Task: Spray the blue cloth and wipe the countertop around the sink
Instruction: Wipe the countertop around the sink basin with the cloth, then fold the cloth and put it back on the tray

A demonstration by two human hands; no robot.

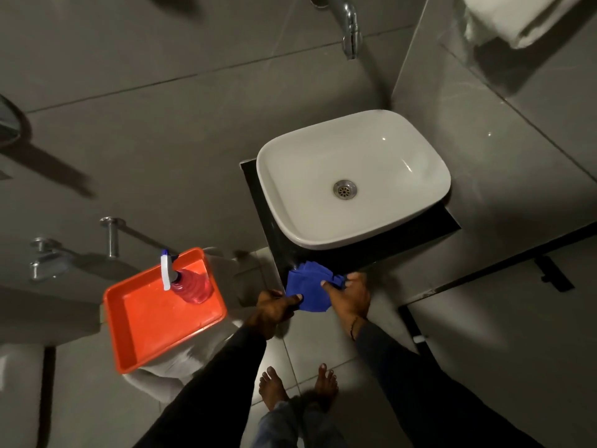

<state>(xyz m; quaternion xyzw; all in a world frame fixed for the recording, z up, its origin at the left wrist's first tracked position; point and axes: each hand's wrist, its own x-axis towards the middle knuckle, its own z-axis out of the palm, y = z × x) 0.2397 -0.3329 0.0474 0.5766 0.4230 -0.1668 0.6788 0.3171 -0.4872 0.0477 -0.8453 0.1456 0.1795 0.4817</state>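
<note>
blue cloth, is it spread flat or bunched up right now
Bunched up. The blue cloth is crumpled into folds between the left hand and right hand, at the near edge of the black countertop, not laid flat.

Long dark sleeves (420, 367) being worn, a thin dark wristband (353, 328) being worn, faded jeans (290, 421) being worn, feet (273, 388) being left bare.

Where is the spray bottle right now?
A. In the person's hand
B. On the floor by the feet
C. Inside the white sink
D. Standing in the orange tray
D. The spray bottle stands in the orange tray, while the left hand and right hand both hold the blue cloth.
</note>
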